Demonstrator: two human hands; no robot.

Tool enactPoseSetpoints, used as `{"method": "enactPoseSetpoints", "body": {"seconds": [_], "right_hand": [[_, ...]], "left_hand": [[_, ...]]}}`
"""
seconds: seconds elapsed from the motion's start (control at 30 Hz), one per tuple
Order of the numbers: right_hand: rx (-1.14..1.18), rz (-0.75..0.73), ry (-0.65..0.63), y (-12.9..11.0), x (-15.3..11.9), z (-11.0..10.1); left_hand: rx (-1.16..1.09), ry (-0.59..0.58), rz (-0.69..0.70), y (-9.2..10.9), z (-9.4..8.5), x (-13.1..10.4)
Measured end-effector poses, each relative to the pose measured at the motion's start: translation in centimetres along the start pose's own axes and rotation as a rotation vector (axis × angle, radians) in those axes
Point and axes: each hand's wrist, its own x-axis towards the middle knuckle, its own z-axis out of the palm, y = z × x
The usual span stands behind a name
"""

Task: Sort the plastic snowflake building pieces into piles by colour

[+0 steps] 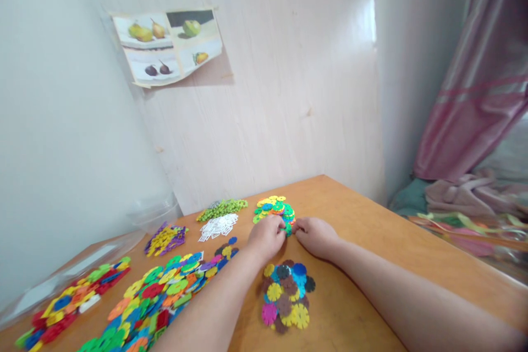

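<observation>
Head view: both hands meeting at the near edge of a flat cluster of joined snowflake discs, yellow, green and blue, lying on the desk just beyond the knuckles. Left hand curled, fingers closed round a small green piece at the cluster's near right rim; right hand also curled, fingertips pressed to the same spot from the other side, so the two thumbs nearly touching. Exactly which hand carries the piece hard to tell, the fingers hiding it. Cluster roughly round, no clear long axis, straight ahead of both hands and equally close to each.

Nearer the body, between the forearms, a loose pile of discs in brown, yellow, blue and magenta, just below the wrists and well within reach of either hand. To the left, a broad spread of mixed coloured pieces, then a red and yellow heap by the left edge. Behind those, white pieces, green pieces and a purple and yellow bunch, near a clear plastic tub against the wall.

Open desk only to the right of the right forearm, bare wood up to the far corner; left side crowded.
</observation>
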Motion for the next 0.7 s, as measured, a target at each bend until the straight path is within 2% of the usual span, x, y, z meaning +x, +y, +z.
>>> {"method": "enactPoseSetpoints", "body": {"seconds": [0.1,0.2,0.43,0.57,0.7], "right_hand": [[0.001,0.001,0.006,-0.1,-0.1,-0.1],[0.008,-0.006,-0.003,-0.1,-0.1,-0.1],[0.035,-0.023,-0.002,0.4,0.0,0.3],[0.028,-0.004,-0.013,0.5,0.2,0.3],[0.013,-0.013,-0.018,0.6,0.2,0.3]], "left_hand": [[-0.096,0.002,-0.016,-0.6,0.0,-0.1],[-0.179,0.047,-0.073,-1.4,-0.8,-0.3],[-0.239,0.162,-0.261,-4.1,-5.8,-2.2],[-0.216,0.136,-0.344,-6.2,-8.3,-4.3],[-0.181,-0.008,-0.373,-8.0,-9.7,-6.6]]}}
